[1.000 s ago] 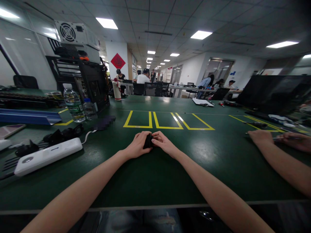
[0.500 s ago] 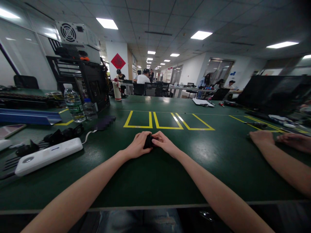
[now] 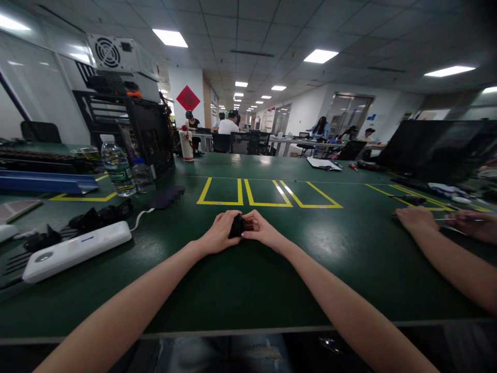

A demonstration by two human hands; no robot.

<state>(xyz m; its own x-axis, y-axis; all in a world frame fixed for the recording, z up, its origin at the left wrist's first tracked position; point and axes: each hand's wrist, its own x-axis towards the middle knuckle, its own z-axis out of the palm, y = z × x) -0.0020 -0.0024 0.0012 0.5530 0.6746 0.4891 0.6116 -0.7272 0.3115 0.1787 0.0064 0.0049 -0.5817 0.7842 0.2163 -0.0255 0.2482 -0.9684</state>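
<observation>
Head view: your two hands meet over the middle of the flat, dark green table (image 3: 233,287), with a small, dark black piece (image 3: 236,227), maybe plastic, between them.
Your left hand (image 3: 221,232): it wraps round the left of the black piece, thumb on the near side and fingers on the far side, likely to keep it from slipping.
Your right hand (image 3: 264,230): thumb and fingertips pinch the right end, so it seems each hand has one end to mind.
Black piece: right in front of you, low over the table or on it; I can't tell which. Your fingers hide most of its shape.
Yellow tape boxes (image 3: 267,205): just past your hands, probably there to mark spots for things.
Long white plastic bar (image 3: 79,249) and clear water bottle (image 3: 118,168): off to your left, well apart from your hands, which leaves your arms room.
What changed: your right thumb has slid lower and nearer to you, and your right fingers look straighter. Your left hand looks the same. Far left, the long blue channel (image 3: 50,183) has shifted away, so more tape shows beside it.
</observation>
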